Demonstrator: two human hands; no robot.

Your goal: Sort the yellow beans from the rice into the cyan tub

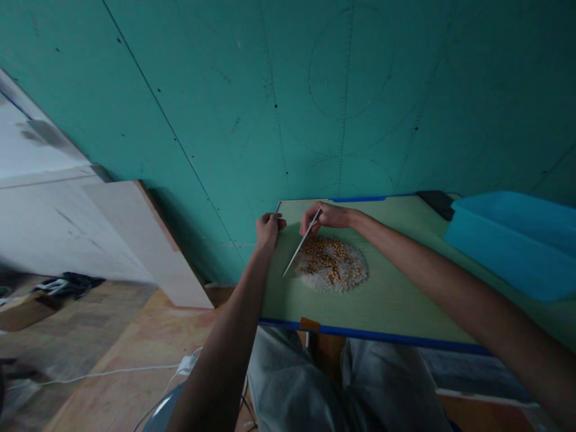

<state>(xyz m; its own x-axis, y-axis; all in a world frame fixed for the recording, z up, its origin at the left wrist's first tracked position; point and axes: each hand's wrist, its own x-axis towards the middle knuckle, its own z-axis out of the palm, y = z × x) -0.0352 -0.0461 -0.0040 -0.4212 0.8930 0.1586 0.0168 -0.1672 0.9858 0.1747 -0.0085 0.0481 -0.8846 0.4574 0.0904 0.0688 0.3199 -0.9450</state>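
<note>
Right hand is pinched on the top end of a thin white strip, which slants down from the grip to the left edge of a pile of grains and beans just below the hand. Left hand is curled closed at the table edge, just left of the strip; blue tub is far right.

The tabletop looks like smooth, matt green board, edged with blue tape. The heap on it is dry and grainy, fine white grains mixed with smooth tan beans. The strip in the right hand is thin, flat and pale; card or plastic, I can't tell. The tub is smooth blue plastic. The wall is matt teal board, the floor bare plywood, the trousers grey cloth.
</note>
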